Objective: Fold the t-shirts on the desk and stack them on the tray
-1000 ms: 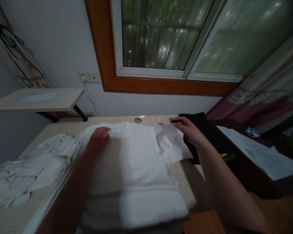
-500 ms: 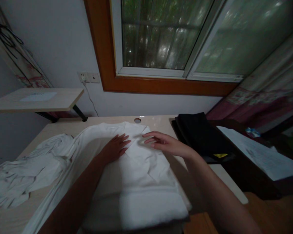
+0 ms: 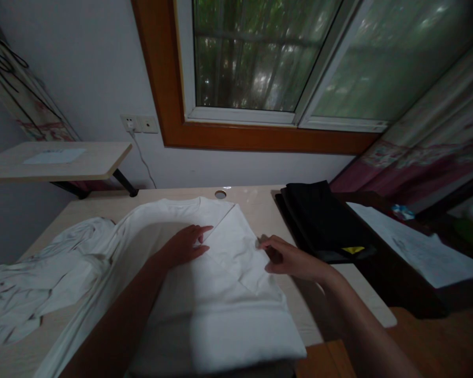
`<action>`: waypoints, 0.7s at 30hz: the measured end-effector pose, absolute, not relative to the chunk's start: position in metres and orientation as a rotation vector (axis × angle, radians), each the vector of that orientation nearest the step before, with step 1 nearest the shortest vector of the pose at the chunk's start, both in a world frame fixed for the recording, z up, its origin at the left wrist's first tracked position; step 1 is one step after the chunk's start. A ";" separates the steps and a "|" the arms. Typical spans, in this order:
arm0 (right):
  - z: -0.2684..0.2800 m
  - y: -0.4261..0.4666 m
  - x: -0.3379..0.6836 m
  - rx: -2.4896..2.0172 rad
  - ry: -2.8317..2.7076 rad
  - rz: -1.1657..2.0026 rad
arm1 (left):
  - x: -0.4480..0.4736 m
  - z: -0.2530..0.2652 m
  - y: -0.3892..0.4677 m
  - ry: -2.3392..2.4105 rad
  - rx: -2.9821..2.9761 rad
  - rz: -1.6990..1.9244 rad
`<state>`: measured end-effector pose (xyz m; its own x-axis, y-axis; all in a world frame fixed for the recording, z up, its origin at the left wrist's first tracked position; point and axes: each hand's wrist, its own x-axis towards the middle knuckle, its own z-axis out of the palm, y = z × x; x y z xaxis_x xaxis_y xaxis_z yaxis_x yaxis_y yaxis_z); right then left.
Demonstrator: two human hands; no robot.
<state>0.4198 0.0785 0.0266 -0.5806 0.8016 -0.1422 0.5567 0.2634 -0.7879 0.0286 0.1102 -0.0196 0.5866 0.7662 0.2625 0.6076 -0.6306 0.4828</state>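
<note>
A white long-sleeved shirt (image 3: 236, 257) lies spread on the desk, its neckline at the far side and its right side folded inward over the body. My left hand (image 3: 185, 244) rests on the shirt near the fold's slanted edge, index finger stretched out and thumb apart. At the shirt's right folded edge, my right hand (image 3: 291, 257) has its fingers bent and the thumb below them, gripping the cloth there. The left sleeve side of the shirt trails toward the near left.
A crumpled white garment (image 3: 63, 268) lies at the left of the desk (image 3: 256, 197). Folded black cloth (image 3: 311, 215) sits at the back right, beside a paper sheet (image 3: 410, 244) on a dark surface. A raised shelf (image 3: 98, 163) stands at the back left.
My right hand has moved from above the fold down to the shirt's right edge, and its fingers have bent. My left hand has drawn in its spread fingers. The folded part lies flatter.
</note>
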 end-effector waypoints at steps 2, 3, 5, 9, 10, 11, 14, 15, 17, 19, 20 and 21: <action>0.023 0.072 0.421 -1.223 -2.283 1.215 | 0.031 -0.022 0.109 1.115 2.444 0.622; 0.022 0.068 0.421 -1.199 -2.307 1.180 | 0.033 -0.022 0.109 1.120 2.420 0.621; 0.022 0.062 0.416 -1.170 -2.367 1.033 | 0.035 -0.023 0.109 1.130 2.327 0.633; 0.027 0.049 0.398 -1.143 -2.510 0.708 | 0.034 -0.024 0.112 1.094 2.032 0.719; 0.028 0.047 0.392 -1.109 -2.548 0.641 | 0.033 -0.025 0.113 1.082 1.979 0.753; 0.028 0.046 0.386 -1.063 -2.585 0.567 | 0.032 -0.027 0.115 1.075 1.936 0.793; 0.027 0.045 0.371 -0.920 -2.652 0.327 | 0.027 -0.030 0.120 1.070 1.831 0.894; 0.026 0.045 0.367 -0.888 -2.666 0.266 | 0.026 -0.030 0.122 1.075 1.797 0.919; 0.023 0.047 0.361 -0.851 -2.693 0.196 | 0.025 -0.030 0.124 1.093 1.737 0.958; 0.020 0.049 0.358 -0.815 -2.705 0.184 | 0.024 -0.028 0.124 1.119 1.688 0.995; 0.019 0.050 0.356 -0.801 -2.699 0.194 | 0.024 -0.027 0.124 1.129 1.666 1.011; 0.019 0.051 0.355 -0.789 -2.681 0.213 | 0.024 -0.025 0.124 1.140 1.644 1.026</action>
<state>0.3552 0.0511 0.0190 -0.7891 0.5484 0.2768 0.4976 0.8349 -0.2352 0.0242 0.1237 -0.0254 0.2432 0.9587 0.1478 0.2478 -0.2087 0.9461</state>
